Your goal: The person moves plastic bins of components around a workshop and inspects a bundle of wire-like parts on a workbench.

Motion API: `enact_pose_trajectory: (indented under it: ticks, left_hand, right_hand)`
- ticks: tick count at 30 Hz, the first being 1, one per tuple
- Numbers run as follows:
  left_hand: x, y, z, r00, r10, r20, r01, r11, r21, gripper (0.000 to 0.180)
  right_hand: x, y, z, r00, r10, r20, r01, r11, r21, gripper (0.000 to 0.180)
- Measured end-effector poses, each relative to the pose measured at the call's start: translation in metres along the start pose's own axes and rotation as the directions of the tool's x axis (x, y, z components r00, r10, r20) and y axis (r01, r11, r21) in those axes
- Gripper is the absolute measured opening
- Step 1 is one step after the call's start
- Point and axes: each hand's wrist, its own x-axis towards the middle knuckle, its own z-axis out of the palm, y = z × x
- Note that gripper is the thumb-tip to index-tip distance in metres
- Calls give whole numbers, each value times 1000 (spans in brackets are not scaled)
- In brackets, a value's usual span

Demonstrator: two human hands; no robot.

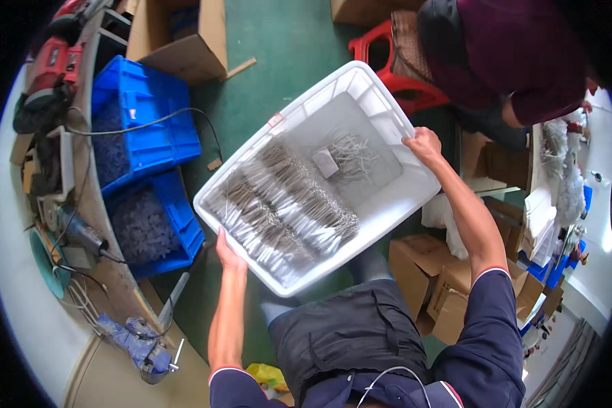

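A large white plastic bin [409, 196] hangs tilted in front of my body, carried between both hands. My left hand [230, 254] grips its near left rim, fingers mostly hidden under the edge. At the far right corner my right hand [424, 145] is closed around the rim. Rows of thin, silvery sticks with whitish ends [279, 204] fill the bin's left and near side; their exact kind cannot be made out. A looser heap of similar thin pieces [358, 160] lies toward the far side, beside a small white paper slip [325, 163].
Two blue crates [160, 115] with translucent pieces stand at left, beside a workbench [96, 197] carrying tools and cables. An open cardboard box [197, 51] sits beyond. At far right, a person in maroon [523, 47] is near a red stool [415, 92]. Cardboard boxes [449, 299] stand right.
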Motion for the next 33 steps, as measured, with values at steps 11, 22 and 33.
enact_pose_trajectory:
  ticks: [11,22,33]
  left_hand:
    - [-81,67,83,976,180,-118,-190,979,-74,53]
    - [-58,62,169,979,174,-105,-194,956,-220,56]
    - [23,81,297,980,74,-182,-131,938,-321,56]
  right_hand:
    - [65,-158,-154,975,-202,-94,192,976,-101,34]
    - [206,-265,-224,932,-361,28,362,929,-80,26]
    - [343,-340,-323,897,-441,-20,431,885,-178,28]
